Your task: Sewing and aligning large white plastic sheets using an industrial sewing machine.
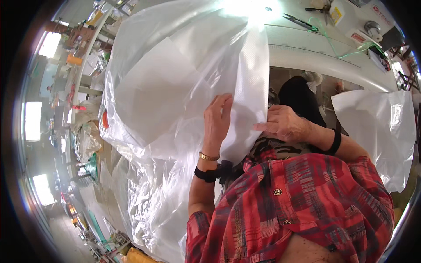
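Note:
A large white woven plastic sheet (250, 94), with clear film over and beside it, hangs from the bright lit spot on the worktable down toward my lap. My left hand (215, 120) lies on the sheet left of its straight edge, fingers fairly straight and slightly curved, with a gold watch and a black band at the wrist. At that straight edge, my right hand (286, 124) has its fingers closed on the white sheet. Part of the right fingers' grip is hidden behind the sheet.
A pale sewing machine (364, 19) stands at the far right of the worktable (302, 44). Near it lie dark scissors (300, 22) and green thread (326, 37). Another white sheet (377, 131) hangs at my right. Crumpled clear film (153, 201) spreads at my left.

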Demonstrator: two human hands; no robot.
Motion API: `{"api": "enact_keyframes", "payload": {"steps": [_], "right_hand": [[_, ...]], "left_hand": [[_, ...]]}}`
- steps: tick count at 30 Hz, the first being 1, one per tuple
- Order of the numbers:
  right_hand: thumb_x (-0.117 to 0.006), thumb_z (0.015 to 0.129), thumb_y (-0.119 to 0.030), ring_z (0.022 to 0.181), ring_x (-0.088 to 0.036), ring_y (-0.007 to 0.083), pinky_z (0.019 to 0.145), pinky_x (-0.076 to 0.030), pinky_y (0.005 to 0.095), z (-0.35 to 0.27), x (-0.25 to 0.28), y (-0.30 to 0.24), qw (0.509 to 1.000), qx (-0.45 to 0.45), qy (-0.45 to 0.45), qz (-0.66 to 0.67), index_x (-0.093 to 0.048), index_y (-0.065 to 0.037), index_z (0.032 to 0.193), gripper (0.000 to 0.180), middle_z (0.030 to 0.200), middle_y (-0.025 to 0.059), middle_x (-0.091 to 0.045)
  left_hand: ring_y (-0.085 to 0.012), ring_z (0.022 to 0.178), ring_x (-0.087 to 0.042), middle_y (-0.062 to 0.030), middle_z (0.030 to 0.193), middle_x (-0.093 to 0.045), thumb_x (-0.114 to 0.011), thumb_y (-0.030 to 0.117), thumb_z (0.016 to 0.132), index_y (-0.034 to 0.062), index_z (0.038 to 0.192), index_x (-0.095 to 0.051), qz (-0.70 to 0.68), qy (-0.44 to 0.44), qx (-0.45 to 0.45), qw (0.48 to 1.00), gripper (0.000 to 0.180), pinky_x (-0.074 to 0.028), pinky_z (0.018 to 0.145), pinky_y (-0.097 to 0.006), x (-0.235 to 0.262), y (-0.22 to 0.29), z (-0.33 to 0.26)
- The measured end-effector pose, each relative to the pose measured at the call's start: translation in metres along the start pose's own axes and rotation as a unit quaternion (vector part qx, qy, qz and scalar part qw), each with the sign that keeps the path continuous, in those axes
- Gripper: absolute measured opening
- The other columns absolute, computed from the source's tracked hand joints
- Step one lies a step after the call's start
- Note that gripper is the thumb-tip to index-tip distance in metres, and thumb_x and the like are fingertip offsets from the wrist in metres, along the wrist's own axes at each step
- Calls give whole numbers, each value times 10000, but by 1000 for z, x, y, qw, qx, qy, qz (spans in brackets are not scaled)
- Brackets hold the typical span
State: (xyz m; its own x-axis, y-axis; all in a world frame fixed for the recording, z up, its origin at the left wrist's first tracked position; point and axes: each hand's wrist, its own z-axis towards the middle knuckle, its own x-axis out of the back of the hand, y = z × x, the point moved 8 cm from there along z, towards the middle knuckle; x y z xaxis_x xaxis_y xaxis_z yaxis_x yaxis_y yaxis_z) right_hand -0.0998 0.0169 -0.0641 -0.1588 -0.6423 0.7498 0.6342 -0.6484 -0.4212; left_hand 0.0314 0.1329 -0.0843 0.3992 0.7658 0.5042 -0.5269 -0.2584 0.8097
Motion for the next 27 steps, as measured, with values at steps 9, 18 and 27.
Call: {"api": "enact_keyframes", "payload": {"steps": [9, 18, 27], "right_hand": [[-657, 828, -140, 680, -627, 263, 706, -508, 379, -6, -5, 1, 1000, 7, 1, 2, -624, -88, 1143, 321, 734, 55, -617], [-648, 876, -160, 711, -636, 248, 719, -518, 370, 3, 4, 5, 992, -54, -1, 110, -616, -62, 1131, 275, 789, 69, -645], [-430, 1013, -446, 1081, -539, 150, 878, -477, 331, -3, -20, 68, 748, -413, 140, 500, -447, -47, 1328, 508, 1174, 55, -567]], "left_hand": [[-53, 699, -482, 3, 736, -569, -533, 162, 963, -44, 969, -643, -97, -165, 125, 973, 234, -411, 599, -232, -34, -50, -11], [-74, 550, -330, 0, 568, -399, -690, 106, 878, -7, 709, -531, 45, 116, 3, 992, 258, -275, 485, -257, 78, 67, -40], [-20, 597, -317, 99, 631, -411, -634, 162, 949, 25, 717, -552, -197, 94, 150, 964, 281, -254, 530, -207, 61, 67, -43]]}}
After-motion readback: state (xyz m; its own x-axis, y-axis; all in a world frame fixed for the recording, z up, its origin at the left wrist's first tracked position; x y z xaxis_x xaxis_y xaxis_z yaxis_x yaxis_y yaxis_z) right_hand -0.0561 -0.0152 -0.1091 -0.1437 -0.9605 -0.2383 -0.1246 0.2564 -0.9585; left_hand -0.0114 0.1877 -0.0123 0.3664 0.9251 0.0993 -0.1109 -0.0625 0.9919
